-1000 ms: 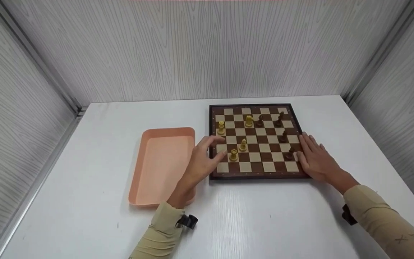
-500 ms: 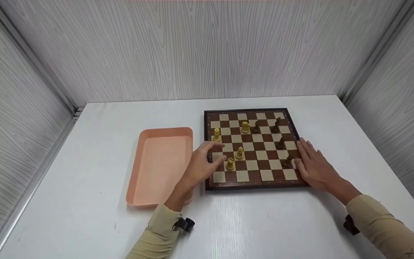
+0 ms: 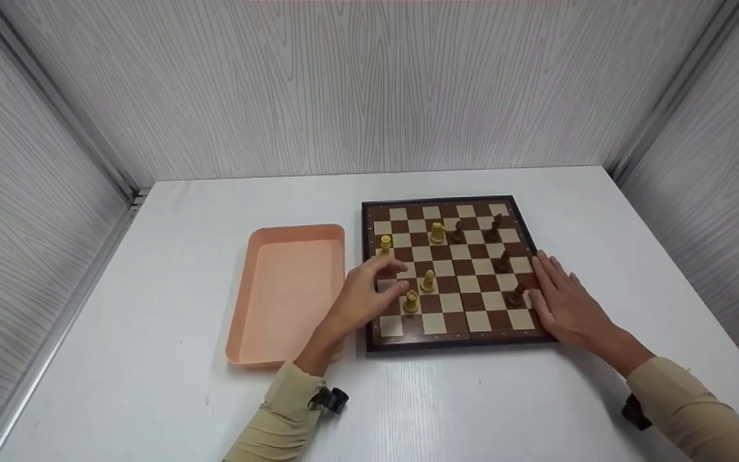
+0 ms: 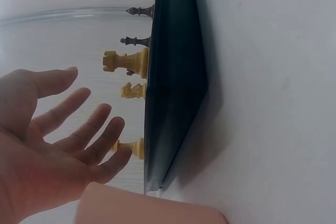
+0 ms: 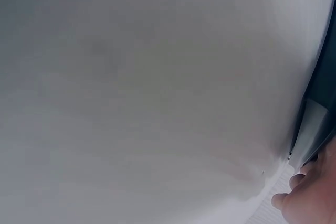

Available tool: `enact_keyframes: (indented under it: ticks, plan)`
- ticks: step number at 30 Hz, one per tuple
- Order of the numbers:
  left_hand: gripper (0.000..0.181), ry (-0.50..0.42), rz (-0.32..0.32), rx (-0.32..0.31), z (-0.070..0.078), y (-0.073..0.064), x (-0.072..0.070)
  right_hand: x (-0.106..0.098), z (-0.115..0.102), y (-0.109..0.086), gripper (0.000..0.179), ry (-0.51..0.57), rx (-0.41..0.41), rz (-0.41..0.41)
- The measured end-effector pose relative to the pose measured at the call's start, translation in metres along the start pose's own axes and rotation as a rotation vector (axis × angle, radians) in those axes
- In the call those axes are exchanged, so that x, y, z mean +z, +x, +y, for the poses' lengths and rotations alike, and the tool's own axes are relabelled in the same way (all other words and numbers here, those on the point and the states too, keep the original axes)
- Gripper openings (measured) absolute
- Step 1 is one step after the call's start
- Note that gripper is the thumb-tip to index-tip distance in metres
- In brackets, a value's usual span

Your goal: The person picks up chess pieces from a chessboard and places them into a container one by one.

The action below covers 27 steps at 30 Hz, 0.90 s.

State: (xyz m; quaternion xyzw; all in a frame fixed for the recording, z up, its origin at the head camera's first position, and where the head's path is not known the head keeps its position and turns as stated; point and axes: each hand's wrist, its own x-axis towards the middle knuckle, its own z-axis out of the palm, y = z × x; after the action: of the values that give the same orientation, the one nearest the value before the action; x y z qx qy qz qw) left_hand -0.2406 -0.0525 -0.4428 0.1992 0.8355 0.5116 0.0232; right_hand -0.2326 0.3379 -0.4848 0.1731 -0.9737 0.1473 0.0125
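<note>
Chessboard [image 3: 472,333] slid nearer since earlier; right hand [image 3: 565,301] flat on its right edge, left hand [image 3: 363,298] spread, hovering beside light rook [image 3: 412,300]. Risk: fingers could topple pieces.

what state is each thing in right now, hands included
chessboard: lying flat and open on the table
light pieces: four, all upright on the board
dark pieces: four, all upright
peach tray: empty, left of the board
left hand: open, fingers spread over the board's left edge, holding nothing
right hand: open, flat on the board's right edge
</note>
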Motion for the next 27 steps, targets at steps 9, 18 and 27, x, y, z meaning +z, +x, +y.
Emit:
enact_keyframes:
  ticks: [9,18,27]
  plan:
    - [0.025,-0.061,-0.076,0.038,-0.002,0.000,0.000,0.002,-0.005,-0.001,0.066,-0.008,-0.006,0.019]
    - [0.020,0.005,-0.128,0.026,-0.002,-0.004,0.006,0.006,-0.008,-0.007,0.065,-0.017,-0.002,0.021]
    - [0.021,0.139,-0.139,0.022,0.001,-0.001,0.016,0.001,-0.007,-0.008,0.066,-0.031,0.016,-0.001]
